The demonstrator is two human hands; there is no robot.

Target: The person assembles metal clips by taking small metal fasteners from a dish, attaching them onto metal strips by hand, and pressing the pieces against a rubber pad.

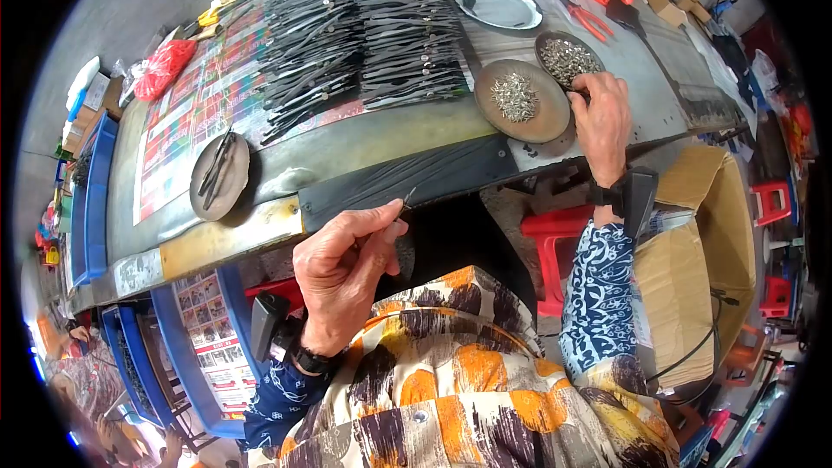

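My left hand (351, 269) is raised in front of the table edge, thumb and forefinger pinched on a small thin metal pin (410, 196). My right hand (602, 117) is at the near edge of a small dark bowl (551, 38) of tiny metal parts, fingers curled in; whatever is between the fingertips is hidden. Left of this hand a brown round dish (546, 121) holds a heap of silvery pin-like pieces (515, 97). Farther back, many dark narrow strips (373, 30) lie in two rows, some with small shiny round parts.
A brown plate (232, 195) with dark tools stands at the left. A white oval dish (520, 14) and red-handled pliers (589, 22) lie at the back. Below the table are a cardboard box (685, 295), a red stool (555, 247) and a blue crate (238, 425).
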